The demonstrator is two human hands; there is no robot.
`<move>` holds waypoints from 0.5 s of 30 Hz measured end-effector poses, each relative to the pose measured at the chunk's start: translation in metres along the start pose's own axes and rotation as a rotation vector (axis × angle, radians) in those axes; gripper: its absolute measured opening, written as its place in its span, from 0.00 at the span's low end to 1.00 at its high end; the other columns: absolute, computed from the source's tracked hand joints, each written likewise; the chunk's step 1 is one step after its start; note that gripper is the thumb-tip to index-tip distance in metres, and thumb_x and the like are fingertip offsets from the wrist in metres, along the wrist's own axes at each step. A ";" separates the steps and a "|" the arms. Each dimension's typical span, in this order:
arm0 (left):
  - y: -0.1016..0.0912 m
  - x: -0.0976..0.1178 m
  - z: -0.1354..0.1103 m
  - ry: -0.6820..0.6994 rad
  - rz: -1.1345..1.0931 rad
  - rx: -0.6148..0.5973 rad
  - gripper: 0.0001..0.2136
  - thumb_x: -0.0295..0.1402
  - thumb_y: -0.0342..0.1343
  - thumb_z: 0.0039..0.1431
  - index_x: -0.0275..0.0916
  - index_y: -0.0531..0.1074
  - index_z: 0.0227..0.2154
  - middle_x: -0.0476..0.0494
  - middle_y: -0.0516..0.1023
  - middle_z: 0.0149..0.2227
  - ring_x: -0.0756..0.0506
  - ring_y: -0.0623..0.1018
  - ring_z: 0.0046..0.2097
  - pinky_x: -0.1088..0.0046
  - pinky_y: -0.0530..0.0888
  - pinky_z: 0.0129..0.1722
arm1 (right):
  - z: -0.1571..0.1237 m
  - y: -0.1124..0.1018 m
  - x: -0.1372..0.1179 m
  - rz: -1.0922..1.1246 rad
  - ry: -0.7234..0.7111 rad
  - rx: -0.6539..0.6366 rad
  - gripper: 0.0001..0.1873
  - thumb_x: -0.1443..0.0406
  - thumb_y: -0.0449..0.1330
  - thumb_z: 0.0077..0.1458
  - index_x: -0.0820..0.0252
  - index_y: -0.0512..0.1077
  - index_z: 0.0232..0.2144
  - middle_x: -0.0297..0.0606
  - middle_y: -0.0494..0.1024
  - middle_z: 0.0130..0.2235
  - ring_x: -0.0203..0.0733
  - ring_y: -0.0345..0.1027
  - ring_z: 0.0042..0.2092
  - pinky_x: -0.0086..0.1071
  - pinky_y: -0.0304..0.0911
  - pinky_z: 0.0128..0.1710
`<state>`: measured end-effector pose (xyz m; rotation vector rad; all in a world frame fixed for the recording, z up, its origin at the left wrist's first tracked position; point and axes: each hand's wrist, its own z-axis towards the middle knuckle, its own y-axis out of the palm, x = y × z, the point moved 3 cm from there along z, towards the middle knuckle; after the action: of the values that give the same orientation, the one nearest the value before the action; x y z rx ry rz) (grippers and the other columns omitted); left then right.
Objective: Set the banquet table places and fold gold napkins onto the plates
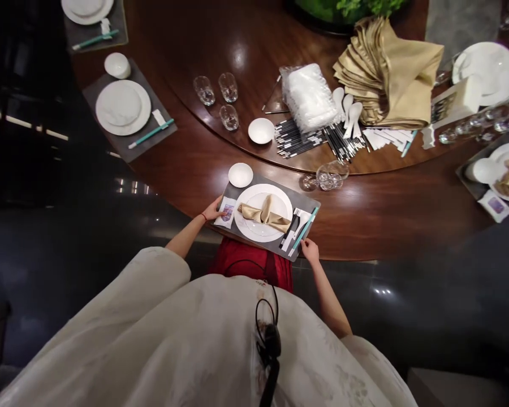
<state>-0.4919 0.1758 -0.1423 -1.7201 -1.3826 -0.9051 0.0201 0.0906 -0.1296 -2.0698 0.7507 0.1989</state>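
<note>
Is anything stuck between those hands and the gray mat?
At the left end, a white packet lies between the gray mat and part of the left hand. Nothing visible blocks the right hand, at the mat's near right corner.

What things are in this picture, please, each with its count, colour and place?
Table: one, brown, middle
Near placemat: one, grey, near table edge
Near plates: one stack, white, on that mat
Folded napkin: one, gold, on the stack
Napkin pile: one, gold, upper right
Wrapped pack: one, white, upper centre
Spoons: at least three, white, beside the pack
Black sticks: many, black, beside the pack
Tumblers: three, clear, left of the pack
Bowls: at least three, white, left and centre
Packets: two, white, near mat and far right
Greenery: green, top
Left settings: two, grey, white and teal, left
Left grip: one, red wristband, mat's left edge
Right grip: one, bare, mat's lower right corner
</note>
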 end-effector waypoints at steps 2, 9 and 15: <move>-0.028 -0.002 0.004 0.001 -0.014 -0.013 0.49 0.35 0.75 0.31 0.30 0.64 0.61 0.26 0.68 0.62 0.31 0.68 0.64 0.53 0.62 0.65 | 0.000 0.013 -0.027 -0.009 0.005 -0.002 0.17 0.54 0.52 0.56 0.54 0.65 0.20 0.39 0.75 0.25 0.45 0.70 0.30 0.30 0.58 0.30; -0.124 -0.016 0.013 0.028 -0.054 -0.063 0.54 0.36 0.75 0.33 0.30 0.57 0.66 0.26 0.67 0.63 0.32 0.68 0.63 0.51 0.63 0.65 | 0.001 0.060 -0.111 0.024 -0.021 -0.016 0.19 0.52 0.53 0.57 0.56 0.68 0.20 0.40 0.76 0.24 0.45 0.70 0.29 0.30 0.59 0.30; -0.191 -0.025 0.025 0.079 -0.002 -0.053 0.56 0.36 0.75 0.30 0.26 0.57 0.65 0.22 0.63 0.64 0.31 0.66 0.64 0.52 0.59 0.66 | 0.005 0.091 -0.165 0.013 -0.045 -0.041 0.24 0.47 0.52 0.59 0.57 0.69 0.21 0.40 0.75 0.24 0.45 0.69 0.30 0.29 0.57 0.30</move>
<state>-0.6824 0.2142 -0.1541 -1.7042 -1.3196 -1.0075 -0.1648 0.1287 -0.1296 -2.0922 0.7387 0.2693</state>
